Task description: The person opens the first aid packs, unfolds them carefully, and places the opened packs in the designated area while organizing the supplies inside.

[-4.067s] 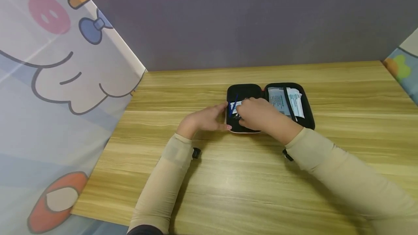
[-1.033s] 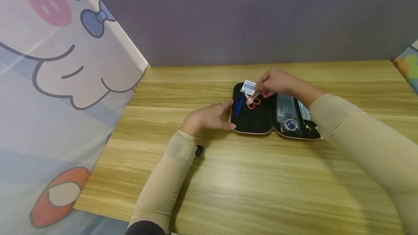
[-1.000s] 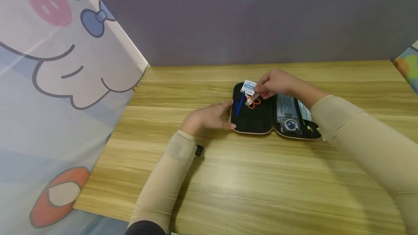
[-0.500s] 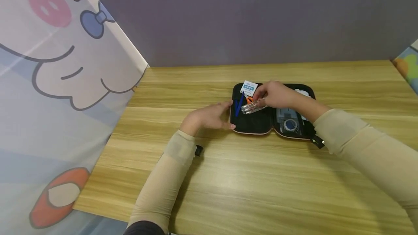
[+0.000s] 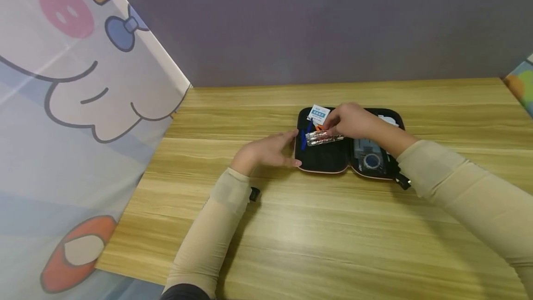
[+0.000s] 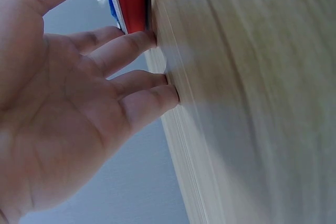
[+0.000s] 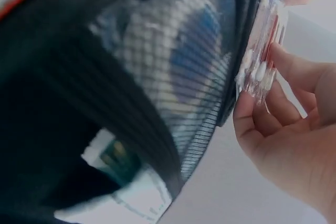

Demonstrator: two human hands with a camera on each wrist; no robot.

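An unzipped first-aid case [image 5: 322,163], black inside and red outside, lies spread on the table. My right hand [image 5: 351,121] pinches a clear packet of cotton swabs [image 5: 320,138] over its left half; white tips and reddish sticks show through the wrap in the right wrist view. Blue tweezers [image 5: 303,140] and orange-handled scissors [image 5: 319,128], partly hidden, are beside the packet. A white and blue sachet [image 5: 319,114] sits at the top of that half. My left hand [image 5: 266,149], fingers extended, touches the case's left edge with fingertips and thumb; its palm [image 6: 68,98] is bare.
The case's right half has a mesh pocket with a round blue-and-white roll [image 5: 371,161] in clear wrap, and white packets [image 7: 136,198] behind a black band. A grey wall [image 5: 316,27] bounds the wooden table [image 5: 291,235] at the back; a cartoon-printed panel [image 5: 91,119] stands left.
My right hand comes down from the case's top edge, and the swab packet turns from slanted to nearly level, lower over the left half. My left hand stays at the case's edge.
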